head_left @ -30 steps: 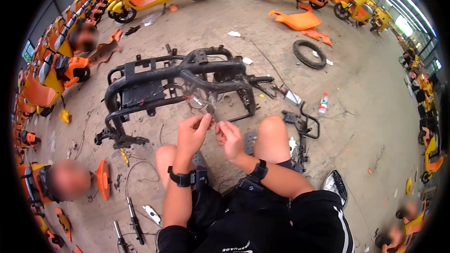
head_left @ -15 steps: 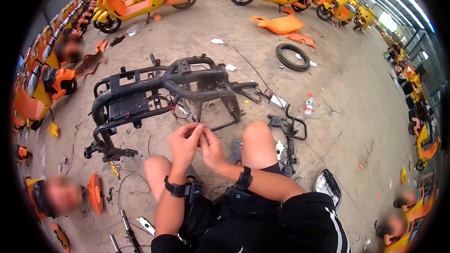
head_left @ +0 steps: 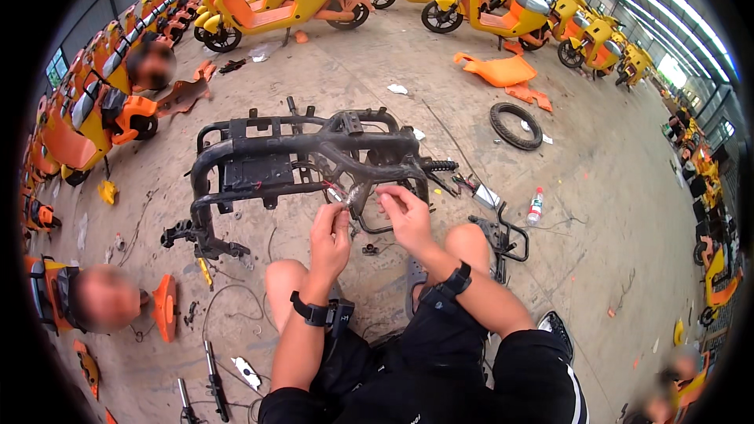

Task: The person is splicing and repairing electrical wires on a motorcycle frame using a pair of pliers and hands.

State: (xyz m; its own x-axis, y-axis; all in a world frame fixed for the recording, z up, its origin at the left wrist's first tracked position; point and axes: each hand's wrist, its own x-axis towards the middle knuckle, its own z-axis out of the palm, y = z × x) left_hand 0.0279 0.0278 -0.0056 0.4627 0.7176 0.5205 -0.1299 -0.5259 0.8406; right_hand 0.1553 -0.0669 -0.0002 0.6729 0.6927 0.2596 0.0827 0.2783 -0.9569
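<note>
A black scooter frame (head_left: 306, 144) lies on the concrete floor in front of my knees. My left hand (head_left: 330, 239) is raised before its near side, thumb and fingertips pinched together. Just beyond those fingertips are a thin red wire and white connector (head_left: 334, 191) and a shiny silvery piece (head_left: 355, 193); whether the hand touches them I cannot tell. To the right, my right hand (head_left: 410, 221) is held up with thumb and forefinger closed near the frame's right end. Anything between those fingers is too small to make out.
Nearby on the floor are a small dark part (head_left: 370, 250), a bent black bracket (head_left: 510, 242), a bottle (head_left: 536, 206), a tyre (head_left: 516, 126) and orange panels (head_left: 499, 69). Shock absorbers (head_left: 214, 385) lie at lower left. Yellow scooters (head_left: 290, 8) stand behind; another person (head_left: 106, 298) is at left.
My hands were together at the fingertips; now they are apart, the right one having moved to the right. The whole scene has shifted right in the view.
</note>
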